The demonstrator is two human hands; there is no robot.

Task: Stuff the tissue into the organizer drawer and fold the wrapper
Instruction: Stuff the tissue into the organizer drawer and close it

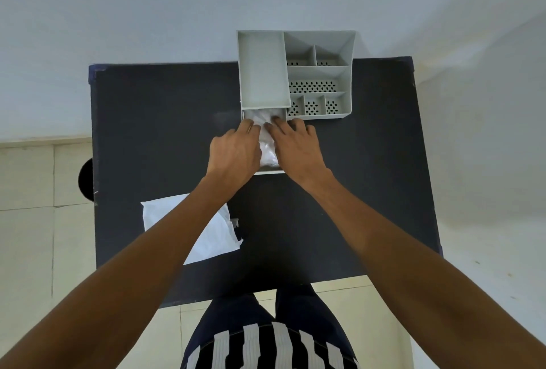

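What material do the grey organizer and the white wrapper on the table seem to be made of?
Organizer: likely moulded plastic, matte grey; thin rigid walls and regular punched holes suggest it. Wrapper: probably thin plastic film, possibly paper; it lies flat, white, with a ragged torn edge.

Soft, even, dim light; faint shadows; wide-angle bending at edges.

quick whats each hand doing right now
left hand: open, fingers pressing the tissue into the drawer
right hand: open, pressing the same tissue
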